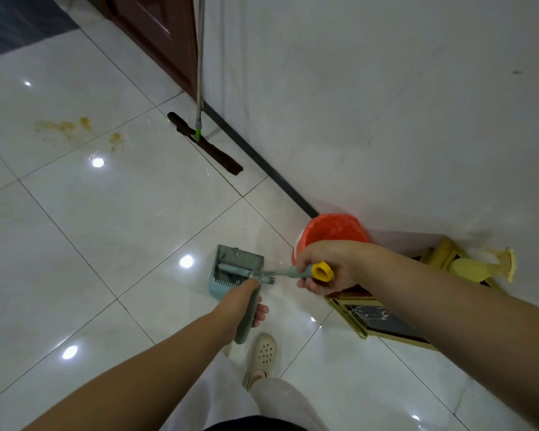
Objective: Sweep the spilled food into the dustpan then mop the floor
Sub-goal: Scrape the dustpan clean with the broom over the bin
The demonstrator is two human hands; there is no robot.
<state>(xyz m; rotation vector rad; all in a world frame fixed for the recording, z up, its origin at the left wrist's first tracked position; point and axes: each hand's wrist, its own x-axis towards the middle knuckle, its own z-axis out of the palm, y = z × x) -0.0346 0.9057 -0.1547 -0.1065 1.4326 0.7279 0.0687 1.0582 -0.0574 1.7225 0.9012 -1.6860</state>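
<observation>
My left hand [245, 301] grips the grey-green handle of a teal dustpan [231, 270] held just above the white tiled floor. My right hand [327, 265] is closed around a broom handle with a yellow end cap [322, 271]; the broom's head lies against the dustpan's comb edge. Yellow-brown food stains [75, 127] mark the tiles at the far left, well away from both hands. A flat mop [204, 143] with a dark pad and a metal pole leans against the wall corner ahead.
A bin lined with a red bag [333, 230] stands by the wall just beyond my right hand. Gold-framed furniture [386, 321] sits at the right. A dark wooden cabinet [156, 29] is at the back. My shoe [262, 353] is below the dustpan.
</observation>
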